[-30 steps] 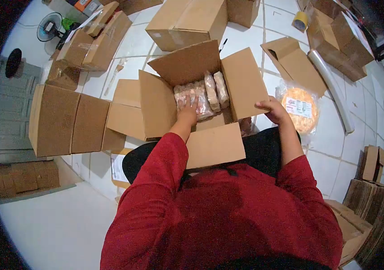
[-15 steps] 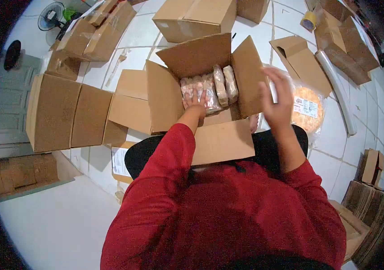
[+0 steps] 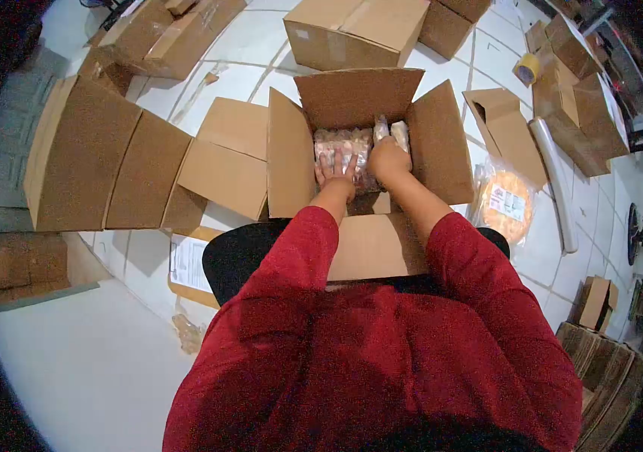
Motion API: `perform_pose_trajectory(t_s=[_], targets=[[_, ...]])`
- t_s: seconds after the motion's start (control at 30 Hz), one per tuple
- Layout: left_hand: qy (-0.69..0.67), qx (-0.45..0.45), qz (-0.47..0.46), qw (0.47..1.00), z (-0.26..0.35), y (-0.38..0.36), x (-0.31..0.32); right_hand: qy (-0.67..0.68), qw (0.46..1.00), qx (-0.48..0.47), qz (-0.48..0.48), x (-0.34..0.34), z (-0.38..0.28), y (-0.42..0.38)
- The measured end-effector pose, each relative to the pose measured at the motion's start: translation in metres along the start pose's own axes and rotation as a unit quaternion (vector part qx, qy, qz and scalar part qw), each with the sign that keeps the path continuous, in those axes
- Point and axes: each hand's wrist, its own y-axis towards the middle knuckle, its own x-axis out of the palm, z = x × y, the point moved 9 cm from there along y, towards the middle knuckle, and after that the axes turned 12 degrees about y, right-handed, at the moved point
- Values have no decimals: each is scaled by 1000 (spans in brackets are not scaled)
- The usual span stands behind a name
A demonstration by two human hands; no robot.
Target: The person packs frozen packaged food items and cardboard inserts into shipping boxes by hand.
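An open cardboard box (image 3: 442,151) stands between my knees with its flaps spread. Inside, a row of packets in clear plastic (image 3: 342,140) fills the left side. My left hand (image 3: 335,175) lies on that row, fingers spread and holding nothing. Two more plastic-wrapped packets (image 3: 400,134) stand on edge at the right of the box. My right hand (image 3: 391,163) reaches down over them, its fingers curled round a packet; the fingertips are hidden.
On the tiled floor to the right lie a bagged round flat item (image 3: 507,205) with a label, a long roll (image 3: 555,184) and an opened carton (image 3: 508,128). A tape roll (image 3: 526,68) is farther off. Large cartons (image 3: 88,154) stand left, and another box (image 3: 355,34) is behind.
My right hand has come from outside the box's right flap down onto the upright packets. My left hand stays spread on the row. The whole view has shifted slightly.
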Motion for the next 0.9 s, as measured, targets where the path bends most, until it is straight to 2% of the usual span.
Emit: perform_pose_trajectory(t_s=[0.13, 0.27, 0.33, 0.43, 0.57, 0.63, 0.67, 0.73, 0.77, 0.8, 0.83, 0.87, 0.9], targets=[[-7, 13, 6, 1000, -1, -4, -4, -25, 998, 61, 7, 0, 8, 0], [-42, 31, -5, 999, 0, -5, -7, -2, 999, 44, 21, -8, 11, 3], [-41, 38, -10, 998, 3, -2, -1, 25, 995, 51, 86, -33, 8, -1], [-30, 47, 16, 998, 9, 8, 2, 32, 996, 61, 59, -80, -3, -18], [-59, 102, 68, 991, 21, 22, 7, 69, 992, 37, 103, -131, 8, -27], [-100, 176, 71, 977, 34, 30, 10, 184, 967, -6, 176, -160, 10, -38], [-100, 177, 74, 976, 36, 35, 12, 195, 958, -60, 202, -170, 3, -43], [-1, 153, 33, 988, 30, -9, -15, 219, 955, -82, 180, -159, 13, -34], [1, 154, 34, 987, 31, 1, -6, 245, 951, -103, 156, -146, 18, -25], [-60, 142, 92, 984, 30, 22, 1, 283, 953, -57, 90, -115, 35, -6], [-121, 130, 151, 972, 25, 34, -1, 265, 956, -81, 99, -103, 30, -7], [-118, 131, 154, 972, 21, 37, -4, 322, 940, -69, 88, -70, 48, 13], [-246, 113, 276, 922, 1, 33, -28, 345, 938, -5, 44, -56, 40, 2]])
